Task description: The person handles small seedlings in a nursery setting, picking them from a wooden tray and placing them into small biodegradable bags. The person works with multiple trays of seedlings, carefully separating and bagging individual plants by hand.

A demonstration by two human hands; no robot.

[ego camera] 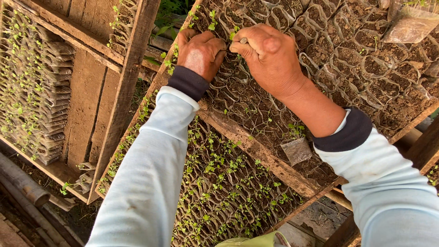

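My left hand (201,52) rests curled on a bed of small soil-filled plastic seedling bags (347,59), next to a green seedling (234,33). My right hand (270,57) is beside it, fingers pinched around a small thin stick-like thing (243,40) at the fingertips. Both hands nearly touch above the same bags. Both arms wear pale blue sleeves with dark cuffs.
A wooden plank (256,148) divides the upper bed from a lower bed of bags with many green sprouts (219,187). A wooden frame (123,91) and another bed of sprouted bags (27,91) lie at left. One loose bag (296,150) sits on the plank.
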